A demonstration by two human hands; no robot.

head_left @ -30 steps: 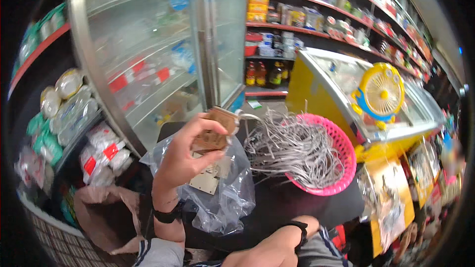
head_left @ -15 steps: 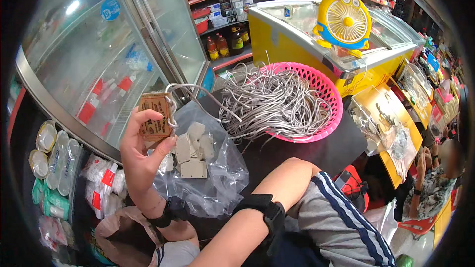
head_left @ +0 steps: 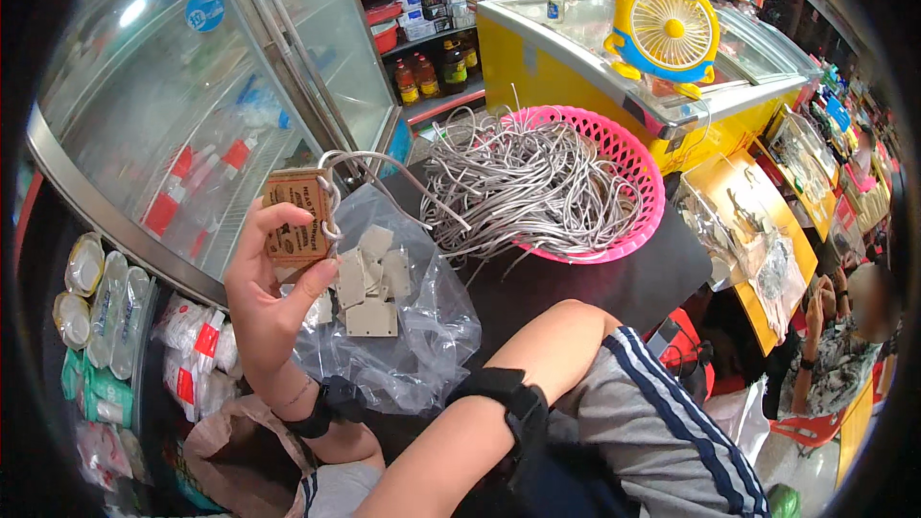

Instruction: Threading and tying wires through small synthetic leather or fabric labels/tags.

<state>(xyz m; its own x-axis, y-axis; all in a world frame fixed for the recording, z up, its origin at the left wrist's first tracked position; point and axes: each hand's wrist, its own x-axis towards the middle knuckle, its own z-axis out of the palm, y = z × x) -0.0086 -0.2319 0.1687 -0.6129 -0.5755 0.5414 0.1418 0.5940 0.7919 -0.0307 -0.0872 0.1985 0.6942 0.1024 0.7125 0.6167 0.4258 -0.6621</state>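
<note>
My left hand is raised at the left, its fingers and thumb closed around a brown printed card. Grey cord loops along the card's right edge and trails off to the right. Below and to the right of this hand, several beige square pieces lie in a heap on a clear plastic bag. A pink basket overflows with tangled grey cords farther right. My right arm is bent, the forearm running down to the lower edge; its hand is out of the picture.
A glass-door refrigerator stands close at the left. Behind the dark table is a yellow chest freezer with a yellow-and-blue fan on it. At the right are wooden trays and another person.
The view has tilted slightly, so the scene sits a little higher. My left hand keeps the same grip on the brown card; the cords and beige pieces stay put.
</note>
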